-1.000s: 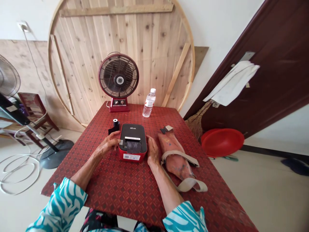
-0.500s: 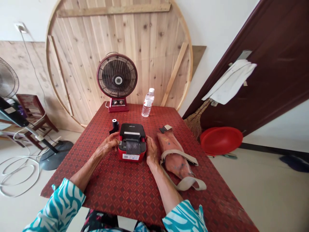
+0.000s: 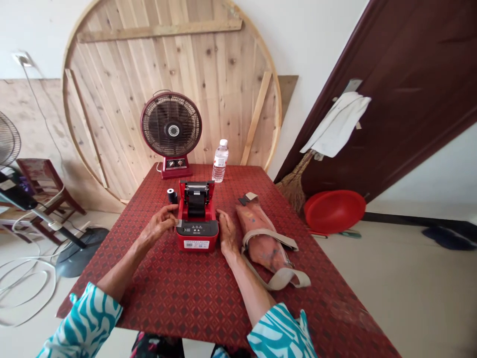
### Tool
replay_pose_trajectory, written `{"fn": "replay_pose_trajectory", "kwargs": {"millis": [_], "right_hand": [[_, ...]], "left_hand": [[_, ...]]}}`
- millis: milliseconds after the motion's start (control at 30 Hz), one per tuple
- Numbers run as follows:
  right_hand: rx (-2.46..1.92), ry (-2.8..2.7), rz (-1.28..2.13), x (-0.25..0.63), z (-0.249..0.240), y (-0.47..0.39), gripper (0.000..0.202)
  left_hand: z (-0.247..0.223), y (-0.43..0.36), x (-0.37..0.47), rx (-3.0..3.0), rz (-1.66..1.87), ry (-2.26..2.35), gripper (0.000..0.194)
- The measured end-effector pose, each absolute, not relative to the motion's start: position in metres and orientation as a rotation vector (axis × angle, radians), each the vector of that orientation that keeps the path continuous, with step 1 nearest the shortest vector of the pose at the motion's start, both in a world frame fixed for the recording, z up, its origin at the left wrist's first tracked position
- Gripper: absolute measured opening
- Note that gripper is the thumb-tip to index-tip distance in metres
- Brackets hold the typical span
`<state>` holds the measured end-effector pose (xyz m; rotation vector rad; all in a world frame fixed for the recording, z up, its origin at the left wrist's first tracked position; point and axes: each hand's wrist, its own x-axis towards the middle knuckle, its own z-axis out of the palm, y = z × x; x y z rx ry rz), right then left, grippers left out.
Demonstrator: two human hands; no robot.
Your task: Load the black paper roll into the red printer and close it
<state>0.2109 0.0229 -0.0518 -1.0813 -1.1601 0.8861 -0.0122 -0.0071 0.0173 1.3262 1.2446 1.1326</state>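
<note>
A small red and black printer stands on the patterned red table, its lid raised and a black roll visible inside. My left hand is at the printer's left side, fingers bent with the tips at its edge near a grey tab. Along the right side rests my right hand, its fingers extended and loosely apart, holding nothing. Behind my left hand stands a small black roll with a white core. A worn reddish pouch with a pale strap lies right of my right hand.
A red fan and a water bottle stand at the table's back edge. Beyond them leans a large round wooden board. Right of the table are a broom and a red basin.
The printer's lid has swung up and back, exposing the inside. Both hands stay at its sides. The whole view has shifted slightly.
</note>
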Motion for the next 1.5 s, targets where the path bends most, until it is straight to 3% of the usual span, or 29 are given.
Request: {"fn": "replay_pose_trajectory", "kwargs": {"millis": [167, 300, 533, 833, 1167, 1500], "right_hand": [[-1.067, -1.153, 0.889, 0.210, -0.052, 0.025, 0.040], [-1.060, -1.178, 0.863, 0.211, -0.054, 0.027, 0.038], [-1.051, -1.150, 0.843, 0.209, -0.059, 0.033, 0.036], [-1.033, -1.153, 0.879, 0.209, -0.059, 0.035, 0.038], [-1.045, -1.162, 0.886, 0.209, -0.061, 0.035, 0.037], [-1.071, -1.194, 0.895, 0.212, -0.055, 0.030, 0.038]], "left_hand": [[0.050, 0.005, -0.007, 1.826, 1.144, 1.386, 0.029], [0.067, 0.027, 0.014, 2.342, 0.745, 1.368, 0.018], [0.064, 0.060, 0.048, 2.586, 0.084, 1.557, 0.029], [0.069, 0.059, 0.061, 2.643, -0.125, 1.652, 0.024], [0.098, 0.040, 0.051, 2.592, -0.006, 1.550, 0.038], [0.134, 0.025, -0.047, 1.950, 0.846, 1.352, 0.051]]}}
